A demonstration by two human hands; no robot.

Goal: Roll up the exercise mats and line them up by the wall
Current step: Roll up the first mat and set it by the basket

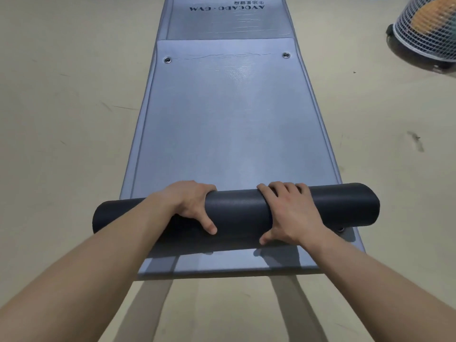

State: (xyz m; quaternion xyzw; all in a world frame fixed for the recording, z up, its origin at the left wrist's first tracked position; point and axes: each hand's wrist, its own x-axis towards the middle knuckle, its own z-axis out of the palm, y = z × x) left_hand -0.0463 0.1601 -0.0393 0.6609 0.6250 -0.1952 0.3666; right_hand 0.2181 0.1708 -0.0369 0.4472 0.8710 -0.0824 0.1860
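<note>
The left grip (190,206) is curling over the top of the rolled mat (237,208), its fingers wrapping down the far side and its thumb (211,229) pressing on the near side. The right grip (288,213) is holding the same roll just beside it in the same way, fingers over the far side and thumb (262,240) spreading along the near face. Both bare forearms are reaching in from the bottom corners.

The rolled mat is dark, tightly wound, and lying crosswise on the grey mat (227,124), close to that mat's near end, with both ends of the roll sticking out past the grey mat's sides. Whether the roll is part of the grey mat or separate is not clear.

The grey mat is lying flat on the floor (61,119) and running away from the person, with two metal eyelets (167,60) showing at its far end. Beyond that a printed mat (227,23) is showing, its lettering upside down. At the upper right a white mesh basket (429,28) is standing on the floor, with something orange blurring inside it.
</note>
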